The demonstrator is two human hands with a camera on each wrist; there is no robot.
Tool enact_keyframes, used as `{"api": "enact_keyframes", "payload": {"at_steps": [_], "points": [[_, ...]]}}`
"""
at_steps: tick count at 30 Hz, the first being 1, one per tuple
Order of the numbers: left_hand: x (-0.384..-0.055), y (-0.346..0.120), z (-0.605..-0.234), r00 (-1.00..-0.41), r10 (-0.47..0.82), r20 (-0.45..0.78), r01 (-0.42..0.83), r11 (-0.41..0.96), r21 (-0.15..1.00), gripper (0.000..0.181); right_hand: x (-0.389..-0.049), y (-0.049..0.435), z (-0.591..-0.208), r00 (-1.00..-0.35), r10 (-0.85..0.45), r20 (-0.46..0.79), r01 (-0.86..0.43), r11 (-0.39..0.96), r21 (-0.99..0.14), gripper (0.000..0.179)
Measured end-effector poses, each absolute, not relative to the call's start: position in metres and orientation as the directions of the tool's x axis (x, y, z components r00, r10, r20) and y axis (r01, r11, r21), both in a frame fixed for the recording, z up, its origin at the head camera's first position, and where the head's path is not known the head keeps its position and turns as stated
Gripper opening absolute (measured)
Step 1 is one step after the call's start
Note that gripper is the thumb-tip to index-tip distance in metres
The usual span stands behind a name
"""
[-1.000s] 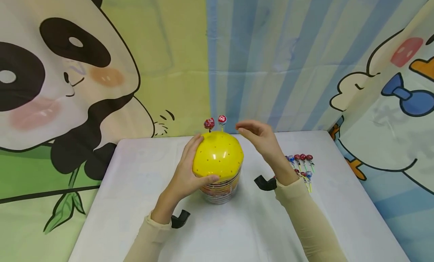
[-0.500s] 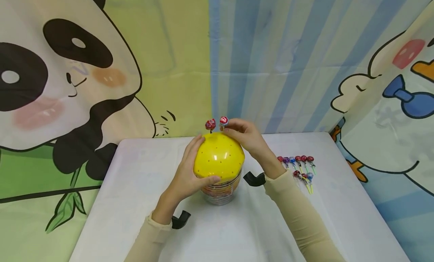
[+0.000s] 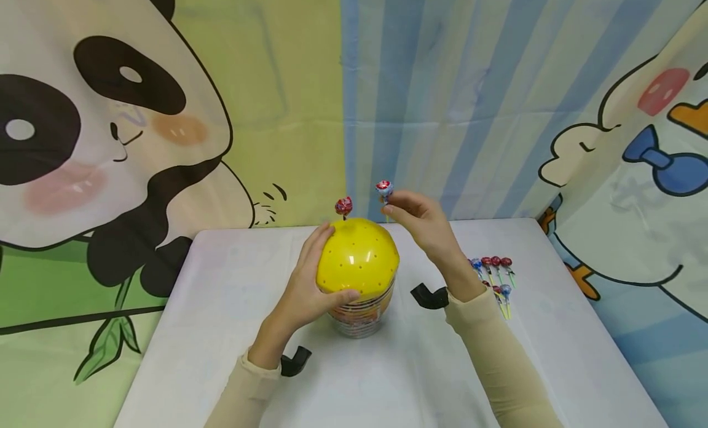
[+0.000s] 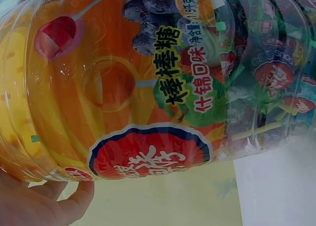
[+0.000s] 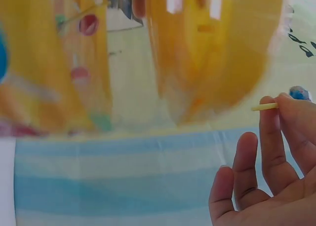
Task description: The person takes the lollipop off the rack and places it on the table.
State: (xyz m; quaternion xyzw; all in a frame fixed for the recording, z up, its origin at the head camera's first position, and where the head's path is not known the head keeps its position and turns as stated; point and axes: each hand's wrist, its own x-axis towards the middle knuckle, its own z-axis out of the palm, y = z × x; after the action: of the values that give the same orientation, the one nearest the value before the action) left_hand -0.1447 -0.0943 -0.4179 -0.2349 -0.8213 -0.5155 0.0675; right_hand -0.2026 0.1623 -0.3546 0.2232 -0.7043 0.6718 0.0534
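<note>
A clear plastic jar [image 4: 148, 92] with a yellow domed lid [image 3: 358, 262] full of small holes stands on the table; wrapped lollipops show through its wall in the left wrist view. My left hand [image 3: 306, 280] grips the lid from its left side, thumb across the front. One red-wrapped lollipop [image 3: 343, 205] stands upright in the top of the lid. To the right of the lid and apart from it, my right hand [image 3: 423, 225] pinches a red, white and blue lollipop [image 3: 384, 188] by its stick. The bare lower end of that yellow stick [image 5: 264, 107] shows in the right wrist view.
Several loose lollipops [image 3: 496, 262] lie in two rows on the white table [image 3: 221, 329], right of the jar and partly behind my right wrist. A printed cloth backdrop [image 3: 404, 108] rises right behind the table's far edge.
My right hand moved left to the red, white and blue lollipop standing in the lid, pinched it and drew it out, up and to the right. My left hand stayed on the lid.
</note>
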Motion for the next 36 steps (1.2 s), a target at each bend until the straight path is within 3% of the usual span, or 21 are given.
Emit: {"api": "enact_keyframes", "payload": {"at_steps": [18, 27, 36], "points": [[-0.143, -0.094, -0.419, -0.888, 0.305, 0.345, 0.444, 0.366, 0.818, 0.106, -0.147, 0.286, -0.395, -0.977, 0.016, 0.213, -0.193, 0.36, -0.913, 0.033], [-0.145, -0.094, -0.418, -0.885, 0.305, 0.352, 0.45, 0.364, 0.816, 0.105, -0.129, 0.351, -0.43, -0.988, 0.151, 0.029, 0.053, 0.511, -0.858, 0.046], [-0.144, -0.093, -0.418, -0.885, 0.305, 0.352, 0.449, 0.359, 0.818, 0.105, -0.122, 0.404, -0.491, -0.925, 0.311, -0.22, 0.361, 0.53, -0.767, 0.055]]}}
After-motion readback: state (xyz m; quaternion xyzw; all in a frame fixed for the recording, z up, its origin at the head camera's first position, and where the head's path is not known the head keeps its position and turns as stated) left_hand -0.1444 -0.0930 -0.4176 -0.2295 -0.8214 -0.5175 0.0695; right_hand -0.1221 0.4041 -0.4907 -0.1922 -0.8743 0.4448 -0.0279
